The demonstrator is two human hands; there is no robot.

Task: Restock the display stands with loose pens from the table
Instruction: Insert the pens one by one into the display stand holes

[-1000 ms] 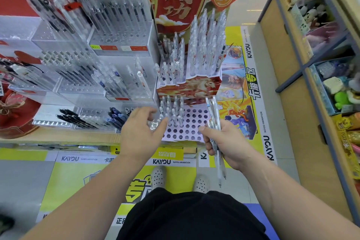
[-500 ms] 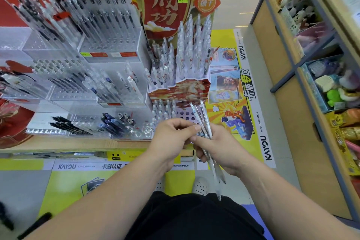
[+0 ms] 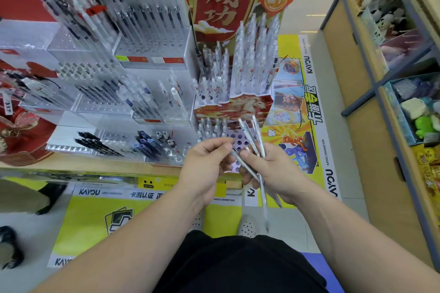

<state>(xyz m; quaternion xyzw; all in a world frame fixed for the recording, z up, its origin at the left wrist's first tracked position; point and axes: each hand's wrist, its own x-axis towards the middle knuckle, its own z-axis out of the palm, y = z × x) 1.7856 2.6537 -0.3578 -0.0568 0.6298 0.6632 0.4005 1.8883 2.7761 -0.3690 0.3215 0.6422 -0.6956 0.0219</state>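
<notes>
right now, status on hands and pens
Right hand grips bundle of clear plastic pens. Left hand pinches one pen of it. Purple perforated stand beyond, empty holes showing.

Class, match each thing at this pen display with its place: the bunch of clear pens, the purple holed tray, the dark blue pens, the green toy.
Things:
1 bunch of clear pens
2 purple holed tray
3 dark blue pens
4 green toy

Places:
a in the lowest tier of the clear stands
b in the shelf bin at far right
c gripped in the right hand
d just beyond the left hand

Pairs: 1-c, 2-d, 3-a, 4-b
</notes>
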